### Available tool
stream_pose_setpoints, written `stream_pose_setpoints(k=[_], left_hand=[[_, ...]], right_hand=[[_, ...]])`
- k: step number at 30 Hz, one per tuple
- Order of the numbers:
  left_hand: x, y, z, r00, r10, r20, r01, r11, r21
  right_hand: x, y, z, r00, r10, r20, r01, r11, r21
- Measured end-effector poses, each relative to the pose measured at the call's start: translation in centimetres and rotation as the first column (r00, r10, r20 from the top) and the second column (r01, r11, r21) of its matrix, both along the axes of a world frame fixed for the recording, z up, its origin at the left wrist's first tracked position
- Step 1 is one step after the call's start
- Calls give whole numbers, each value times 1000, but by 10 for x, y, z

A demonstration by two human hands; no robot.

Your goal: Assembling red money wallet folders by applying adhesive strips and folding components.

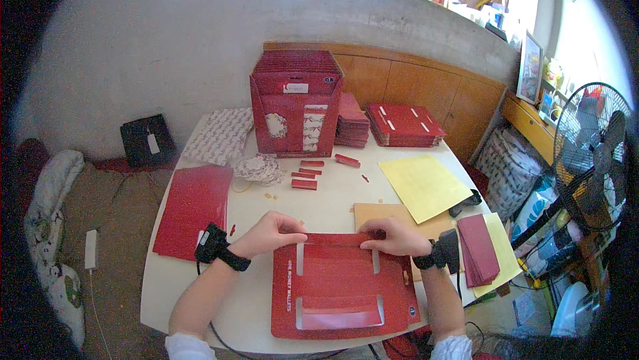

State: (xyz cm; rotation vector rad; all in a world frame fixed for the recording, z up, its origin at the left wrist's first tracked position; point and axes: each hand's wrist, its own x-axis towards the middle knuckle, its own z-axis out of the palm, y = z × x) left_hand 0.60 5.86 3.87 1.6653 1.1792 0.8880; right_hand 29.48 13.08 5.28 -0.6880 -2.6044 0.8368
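In front of me at the table's near edge lies a flat red printed card sheet (333,281), with pale slots and a clear glossy strip near its lower side. My left hand (273,233) pinches the sheet's far edge at its left corner, thumb and fingers together. My right hand (394,235) is closed on the same edge at the right, its fingers bent over a narrow folded flap. Black straps with small boxes circle both wrists. A stack of red card sheets (193,210) lies left of my left hand. Brown card (405,216) lies partly beneath my right hand.
A tall red display box (293,120) stands at the back, beside red packet stacks (351,120) and flat red cards (405,124). Small red strips (304,184) and round white cut-outs (259,169) lie mid-table. Yellow sheets (425,185), dark red envelopes (479,250) and a fan (592,154) are right.
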Motion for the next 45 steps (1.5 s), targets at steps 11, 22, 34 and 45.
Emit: stream_pose_setpoints(k=[11,22,34,45], left_hand=[[-2,-2,1,955,-169,-242,198,975,101],[43,-11,-3,889,-291,-354,334,940,68],[24,-6,-10,884,-287,-369,317,948,22],[52,-14,-6,927,-335,-165,337,941,-16]], right_hand=[[-6,-6,9,965,-88,247,124,983,-135],[-26,-14,-13,976,129,175,-78,959,-272],[-8,-5,-5,987,128,98,-90,941,-328],[-30,-18,-2,952,192,240,-125,955,-269]])
